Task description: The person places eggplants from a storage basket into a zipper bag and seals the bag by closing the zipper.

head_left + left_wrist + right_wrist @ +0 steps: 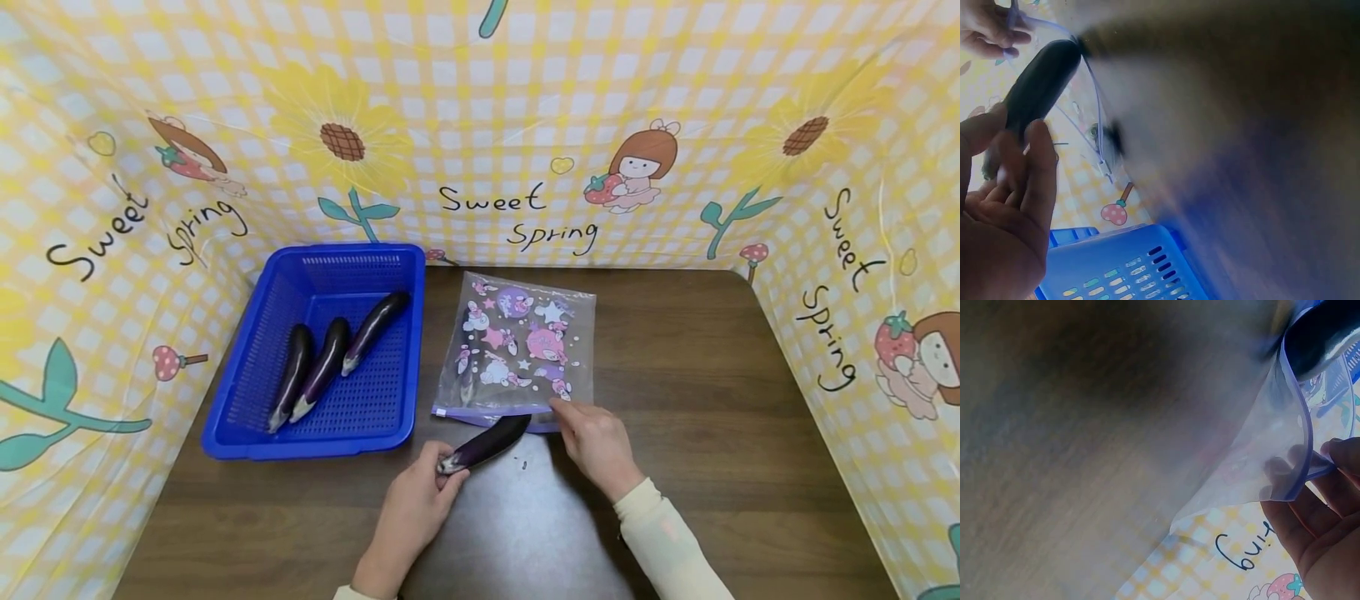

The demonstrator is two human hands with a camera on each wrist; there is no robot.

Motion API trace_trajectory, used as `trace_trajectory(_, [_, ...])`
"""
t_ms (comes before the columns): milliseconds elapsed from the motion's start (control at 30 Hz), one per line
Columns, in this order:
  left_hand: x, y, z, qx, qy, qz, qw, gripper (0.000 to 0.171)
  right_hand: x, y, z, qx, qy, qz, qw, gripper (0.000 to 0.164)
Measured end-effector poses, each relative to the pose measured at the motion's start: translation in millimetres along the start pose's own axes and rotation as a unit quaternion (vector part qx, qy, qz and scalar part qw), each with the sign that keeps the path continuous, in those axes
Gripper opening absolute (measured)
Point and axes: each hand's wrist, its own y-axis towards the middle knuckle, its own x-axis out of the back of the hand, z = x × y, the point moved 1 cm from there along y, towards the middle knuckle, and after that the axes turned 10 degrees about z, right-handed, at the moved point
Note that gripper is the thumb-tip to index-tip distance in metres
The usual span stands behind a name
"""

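Observation:
My left hand (415, 506) grips a dark purple eggplant (486, 445) by its pale stem end. The far end of this eggplant reaches the mouth of a clear zip bag (517, 342), printed with pink and purple cartoons. In the right wrist view the eggplant (1322, 340) shows at the parted purple zip edge. With thumb and fingers, my right hand (600, 442) pinches the right corner of that edge. The bag lies flat on the table, its mouth towards me. A pale stem end shows through the plastic at the bag's left side.
A blue plastic basket (407, 400) stands to the left with several eggplants (375, 329) in it. Small dark bits (524, 464) lie on the brown wooden table (712, 417) near the bag. Yellow checked cloth (495, 125) walls the table at the back and sides.

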Motion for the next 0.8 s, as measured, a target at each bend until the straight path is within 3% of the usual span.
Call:
trace_trajectory(200, [-5.3,2.5,-2.3,0.006,0.007,-0.008,0.9999,0.029,-3,-1,0,0.009,0.006,-0.01,1.0,0.027])
trace_trajectory(367, [-15.2,11.3,-5.4,0.05,0.021,-0.054,0.9971,0.024,-4,-1,0,0.012,0.012,-0.016,1.0,0.029])
trace_trajectory(500, [-23.1,20.5,-8.2,0.082,0.042,-0.067,0.9935,0.027,-4,-2,0,0.012,0.015,-0.011,1.0,0.03])
trace_trajectory(700, [-27.1,34.8,-13.0,0.107,0.092,-0.035,0.9893,0.042,-5,-5,-1,0.012,0.02,-0.001,1.0,0.029])
trace_trajectory(800, [-27.2,41.3,-12.3,0.109,0.095,-0.017,0.9893,0.043,-5,-6,-2,0.016,0.026,0.003,1.0,0.03])
